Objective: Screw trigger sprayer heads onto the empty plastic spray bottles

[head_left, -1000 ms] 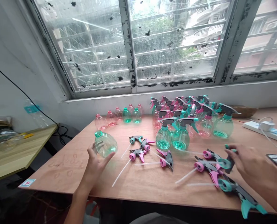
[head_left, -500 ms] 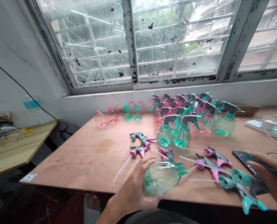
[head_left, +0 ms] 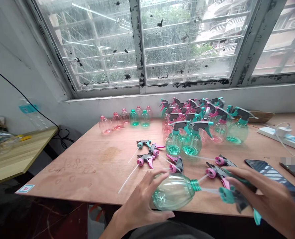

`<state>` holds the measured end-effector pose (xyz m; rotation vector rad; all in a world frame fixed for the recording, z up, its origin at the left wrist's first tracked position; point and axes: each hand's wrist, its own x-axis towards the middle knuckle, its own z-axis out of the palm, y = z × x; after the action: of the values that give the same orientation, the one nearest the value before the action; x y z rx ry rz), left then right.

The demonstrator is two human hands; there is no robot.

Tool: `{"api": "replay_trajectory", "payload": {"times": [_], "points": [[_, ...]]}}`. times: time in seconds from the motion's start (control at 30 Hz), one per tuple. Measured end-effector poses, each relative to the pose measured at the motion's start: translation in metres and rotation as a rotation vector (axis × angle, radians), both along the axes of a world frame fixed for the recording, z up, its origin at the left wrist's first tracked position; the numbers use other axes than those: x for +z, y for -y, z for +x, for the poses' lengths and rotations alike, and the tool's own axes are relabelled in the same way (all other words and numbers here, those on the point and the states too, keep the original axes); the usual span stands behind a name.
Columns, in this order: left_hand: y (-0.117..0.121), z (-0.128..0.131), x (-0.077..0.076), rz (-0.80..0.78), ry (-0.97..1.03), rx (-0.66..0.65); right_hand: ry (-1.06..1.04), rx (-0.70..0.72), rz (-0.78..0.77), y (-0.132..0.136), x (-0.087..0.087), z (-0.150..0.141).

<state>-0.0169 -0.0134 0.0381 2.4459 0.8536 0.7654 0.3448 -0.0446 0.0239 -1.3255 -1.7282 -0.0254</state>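
Note:
My left hand [head_left: 140,199] grips a clear green bottle [head_left: 174,192], tipped on its side above the table's front edge with its threaded mouth facing right. In my right hand [head_left: 269,196] is a teal and grey spray head [head_left: 228,196], slightly blurred. Its pale tube points left and meets the bottle's mouth; I cannot tell how far in the tip is. Loose pink and grey spray heads [head_left: 211,172] lie just behind my right hand. Beyond the bottle lies another pink spray head [head_left: 176,166], partly covered by it.
Assembled spray bottles [head_left: 173,142] stand in a cluster at the back. Several uncapped pink and green bottles [head_left: 134,119] stand back left. More spray heads [head_left: 145,160] lie mid-table. At right are a phone [head_left: 266,169] and a power strip [head_left: 286,139].
The green bottle came from the left side to the front middle and was tipped sideways. My right hand swung out right, then brought the spray head left to the bottle's mouth.

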Motion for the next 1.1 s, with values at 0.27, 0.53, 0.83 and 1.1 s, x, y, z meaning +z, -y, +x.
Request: {"api": "replay_trajectory", "payload": {"times": [0.27,0.53,0.83,1.1], "points": [[-0.003,0.007,-0.01,-0.094,0.085,-0.032,-0.964,0.206,-0.475,-0.009,-0.012,-0.065],[-0.011,0.001,-0.024,-0.363,0.141,0.042,-1.341,0.449,-0.686,0.0,-0.015,-0.082],[-0.013,-0.007,-0.011,-0.579,0.318,0.052,-0.88,0.576,-0.767,-0.006,-0.033,-0.086],[-0.014,-0.005,-0.012,-0.646,0.307,0.063,-0.826,0.468,-0.696,-0.024,-0.03,-0.081]]}}
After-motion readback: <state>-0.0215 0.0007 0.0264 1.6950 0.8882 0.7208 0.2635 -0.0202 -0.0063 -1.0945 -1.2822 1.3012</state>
